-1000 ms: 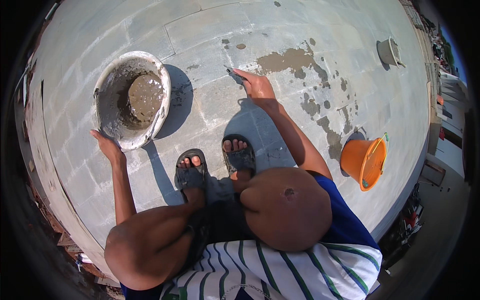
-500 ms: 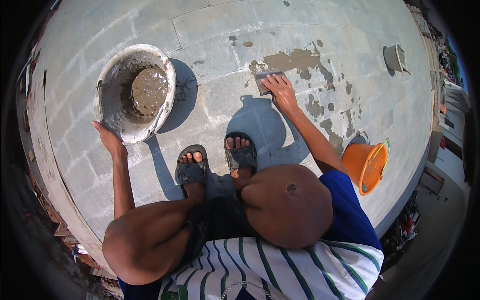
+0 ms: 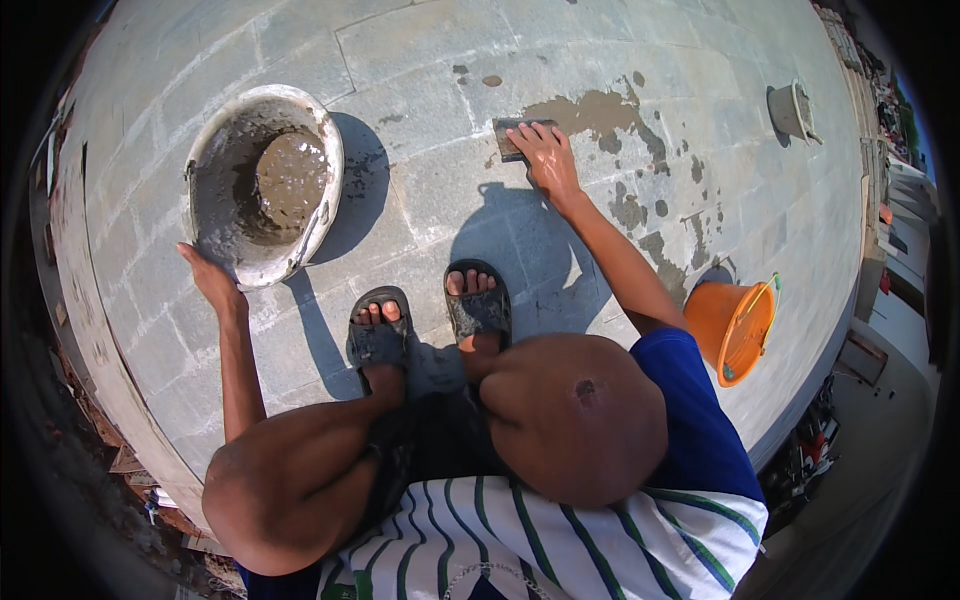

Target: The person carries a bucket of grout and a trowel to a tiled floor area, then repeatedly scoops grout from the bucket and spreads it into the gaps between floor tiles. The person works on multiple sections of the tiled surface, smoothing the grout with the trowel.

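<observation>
My left hand (image 3: 211, 275) is against the lower-left side of a large pale bucket (image 3: 203, 147) holding wet grey-brown mix; its thumb shows, while the other fingers are mostly hidden. My right hand (image 3: 546, 160) grips a dark, flat rectangular float (image 3: 507, 147), fingertips spread over its top, on or just above the grey block paving (image 3: 420, 75). Beside it, a wet smear of mix (image 3: 600, 115) and scattered spots spread to the right. My sandalled feet (image 3: 477, 307) stand between my hands, below the float.
An orange bucket (image 3: 729, 330) with a handle stands beside my right arm. A smaller grey bucket (image 3: 788, 112) stands farther off at the upper right. A pale edge strip (image 3: 90, 330) bounds the paving at left; clutter and a white structure lie past the right edge.
My right hand has moved forward and right with the float, turning it flat to the paving, then shifted slightly forward and left. My left hand stays at the large bucket.
</observation>
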Demonstrator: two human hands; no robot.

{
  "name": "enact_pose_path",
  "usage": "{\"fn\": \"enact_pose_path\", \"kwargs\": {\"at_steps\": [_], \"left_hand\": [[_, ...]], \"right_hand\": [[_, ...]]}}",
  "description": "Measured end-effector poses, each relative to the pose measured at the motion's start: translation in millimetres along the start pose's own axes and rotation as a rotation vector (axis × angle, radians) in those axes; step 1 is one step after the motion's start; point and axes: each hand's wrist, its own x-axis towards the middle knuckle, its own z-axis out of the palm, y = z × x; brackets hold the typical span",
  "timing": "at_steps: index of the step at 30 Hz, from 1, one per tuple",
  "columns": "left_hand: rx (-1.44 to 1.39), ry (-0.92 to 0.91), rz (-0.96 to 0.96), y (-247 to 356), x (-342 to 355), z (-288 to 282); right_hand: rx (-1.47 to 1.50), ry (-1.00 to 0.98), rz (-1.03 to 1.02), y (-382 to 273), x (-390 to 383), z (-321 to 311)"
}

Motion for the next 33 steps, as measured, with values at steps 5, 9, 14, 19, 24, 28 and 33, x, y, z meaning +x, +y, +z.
{"fn": "enact_pose_path", "kwargs": {"at_steps": [5, 9, 14, 19, 24, 28, 33], "left_hand": [[0.032, 0.032, 0.018, -1, 2, -4], [0.055, 0.008, 0.034, -6, 3, 1], [0.046, 0.016, 0.038, -1, 1, 12], [-0.017, -0.028, 0.006, -2, 1, 2], [0.011, -0.019, 0.008, 5, -5, 3], [0.038, 0.046, 0.028, 8, -8, -1], [-0.001, -0.002, 0.024, 3, -3, 4]], "right_hand": [[0.201, -0.014, 0.037, 10, -18, -25], [0.223, 0.077, 0.351, 26, 1, -39], [0.063, -0.075, 0.578, 36, 22, -28], [0.012, -0.157, 0.554, -8, 27, -11], [0.024, -0.13, 0.409, -65, 7, 4], [0.303, -0.362, 0.414, -83, 22, -56], [0.194, -0.168, 0.543, 19, 38, -60]]}}
